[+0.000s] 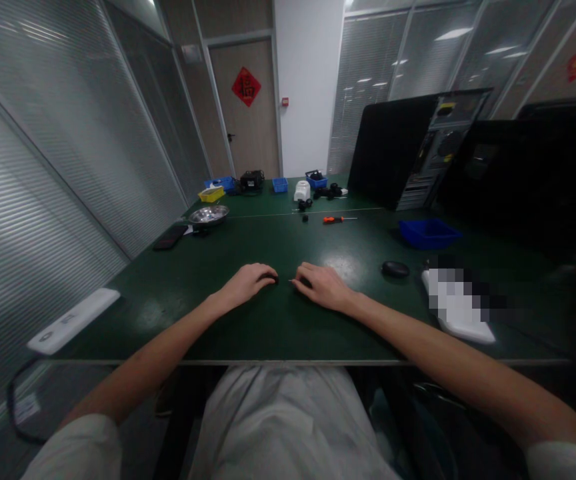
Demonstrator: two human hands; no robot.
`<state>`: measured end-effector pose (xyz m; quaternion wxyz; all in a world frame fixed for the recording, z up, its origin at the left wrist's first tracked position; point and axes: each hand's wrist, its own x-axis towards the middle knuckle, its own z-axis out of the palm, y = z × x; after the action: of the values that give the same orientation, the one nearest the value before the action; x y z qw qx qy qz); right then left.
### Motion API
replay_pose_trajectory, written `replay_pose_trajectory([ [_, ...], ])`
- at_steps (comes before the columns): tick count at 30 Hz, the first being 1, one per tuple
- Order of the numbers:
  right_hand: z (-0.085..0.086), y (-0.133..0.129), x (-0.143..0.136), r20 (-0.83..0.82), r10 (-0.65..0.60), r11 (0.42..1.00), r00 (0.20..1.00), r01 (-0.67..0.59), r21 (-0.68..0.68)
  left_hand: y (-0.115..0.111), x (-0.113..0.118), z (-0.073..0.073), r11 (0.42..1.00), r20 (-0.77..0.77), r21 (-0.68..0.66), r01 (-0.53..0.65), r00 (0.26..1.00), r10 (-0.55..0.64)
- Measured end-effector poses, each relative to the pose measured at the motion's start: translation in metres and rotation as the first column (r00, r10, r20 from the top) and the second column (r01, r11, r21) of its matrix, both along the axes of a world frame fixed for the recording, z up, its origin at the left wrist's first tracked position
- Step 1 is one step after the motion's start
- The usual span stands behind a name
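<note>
Over the front middle of the green tabletop (178, 327), my left hand (251, 280) is closed with thumb and fingertips around a small black piece (275, 279). Its kind is too small to make out. A short gap to the right, my right hand (323, 285) pinches a tiny thin pale piece (291, 281) that points left toward the black one. The two pieces are apart. Beyond the hands lie a small black part (305, 218) and an orange-handled screwdriver (334, 219).
A black mouse (395, 269), a pixelated white object (461, 313) and a blue tray (428, 233) are to the right, before a computer case (393, 150). A metal bowl (209, 215), phone (171, 237) and white power strip (75, 320) are left. Small bins line the back.
</note>
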<state>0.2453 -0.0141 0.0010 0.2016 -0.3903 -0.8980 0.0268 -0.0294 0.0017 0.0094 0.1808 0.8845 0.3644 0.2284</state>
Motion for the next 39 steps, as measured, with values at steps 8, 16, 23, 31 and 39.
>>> replay_pose_trajectory([
  [8, 0.002, -0.001, 0.0, -0.016, 0.024, 0.999, 1.0, -0.024, -0.027, 0.038, -0.162, 0.019, 0.788, -0.022, 0.047, -0.614, 0.788, 0.616],
  [16, 0.002, -0.001, 0.001, -0.014, 0.029, 0.999, 0.999, -0.029, -0.043, 0.029, -0.269, 0.009, 0.468, -0.132, 0.14, -0.873, 0.452, 0.882],
  [23, 0.002, 0.0, 0.0, 0.007, 0.021, 0.999, 1.0, -0.02, -0.035, 0.036, -0.274, -0.002, 0.489, -0.111, 0.248, -0.836, 0.477, 0.872],
  [31, 0.008, -0.004, -0.001, 0.013, 0.019, 0.999, 1.0, -0.018, -0.049, 0.046, -0.287, -0.01, 0.487, -0.11, 0.276, -0.829, 0.476, 0.872],
  [39, 0.008, -0.003, -0.001, 0.007, 0.025, 0.998, 1.0, -0.025, -0.065, 0.047, -0.292, -0.016, 0.502, -0.154, 0.328, -0.8, 0.479, 0.864],
])
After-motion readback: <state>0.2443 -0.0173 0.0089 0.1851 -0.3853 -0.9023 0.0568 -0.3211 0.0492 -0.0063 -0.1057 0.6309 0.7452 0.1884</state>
